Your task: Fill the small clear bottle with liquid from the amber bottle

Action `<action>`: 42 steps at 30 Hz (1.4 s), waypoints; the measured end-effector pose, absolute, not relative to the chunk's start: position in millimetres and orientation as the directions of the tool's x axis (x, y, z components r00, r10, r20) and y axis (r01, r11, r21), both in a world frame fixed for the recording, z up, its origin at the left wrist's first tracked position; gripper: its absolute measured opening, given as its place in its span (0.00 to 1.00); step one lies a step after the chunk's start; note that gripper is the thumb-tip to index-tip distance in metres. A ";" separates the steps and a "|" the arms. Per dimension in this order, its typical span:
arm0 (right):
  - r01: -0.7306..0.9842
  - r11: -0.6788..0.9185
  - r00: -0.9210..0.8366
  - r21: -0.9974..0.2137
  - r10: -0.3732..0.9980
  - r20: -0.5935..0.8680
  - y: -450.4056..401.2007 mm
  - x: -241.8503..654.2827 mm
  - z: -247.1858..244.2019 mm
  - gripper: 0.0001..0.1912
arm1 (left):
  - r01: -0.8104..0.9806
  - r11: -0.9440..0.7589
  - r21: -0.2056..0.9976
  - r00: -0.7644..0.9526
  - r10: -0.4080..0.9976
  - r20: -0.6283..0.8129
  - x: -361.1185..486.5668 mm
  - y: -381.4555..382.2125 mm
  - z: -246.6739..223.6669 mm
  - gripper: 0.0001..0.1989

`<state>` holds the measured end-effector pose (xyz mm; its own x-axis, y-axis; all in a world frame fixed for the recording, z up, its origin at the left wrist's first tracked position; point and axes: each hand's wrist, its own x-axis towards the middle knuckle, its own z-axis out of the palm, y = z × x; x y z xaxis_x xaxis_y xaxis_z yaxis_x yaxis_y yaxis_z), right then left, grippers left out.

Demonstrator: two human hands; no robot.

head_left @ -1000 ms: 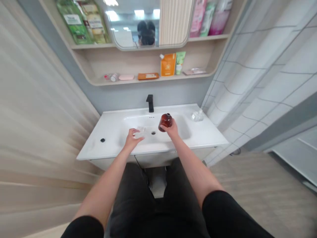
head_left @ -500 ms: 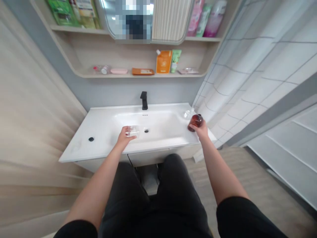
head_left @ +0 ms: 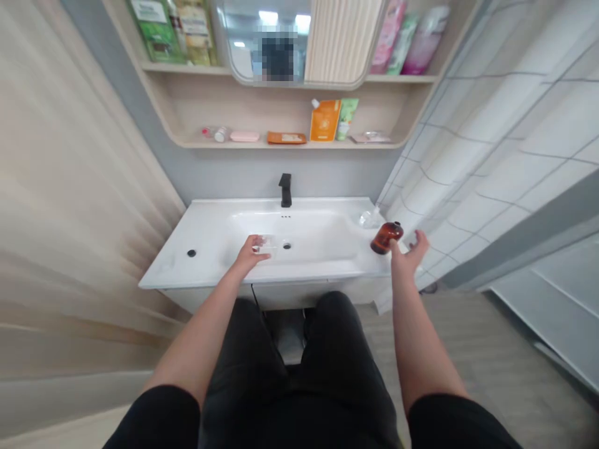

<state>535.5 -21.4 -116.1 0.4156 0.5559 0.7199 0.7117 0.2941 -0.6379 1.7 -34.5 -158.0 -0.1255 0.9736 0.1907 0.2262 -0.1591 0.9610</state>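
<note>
Holding a clear container over the basin, my left hand is partly curled. My right hand spreads open, empty, beside the brown bottle (whether touching, I cannot tell) on the right of the worktop, a clear object near behind.

It's a bathroom, right here: a white washbasin spreads across the middle of the frame, a black tap rising behind it. Up top, a mirror on a pale wall cabinet! And there, toiletries: pink bottle and purple bottle upper right, orange pouch and green tube just below.
</note>
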 end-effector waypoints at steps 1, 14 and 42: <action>0.721 0.294 0.446 -0.628 0.496 0.745 -27.5 522.6 -115.9 0.34 | 0.216 -0.167 0.962 -0.126 0.972 0.197 2.4 -34.5 -157.9 0.37; 0.125 0.300 -0.474 -0.946 0.855 0.209 -9.4 239.3 -136.4 0.57 | 0.285 -0.194 0.939 -0.023 0.978 0.209 12.3 -38.5 -155.3 0.39; 0.069 0.216 -0.355 -0.974 0.918 0.178 6.4 246.4 -167.5 0.38 | 0.759 0.499 0.417 -0.611 0.769 0.191 -212.5 -152.0 -105.1 0.19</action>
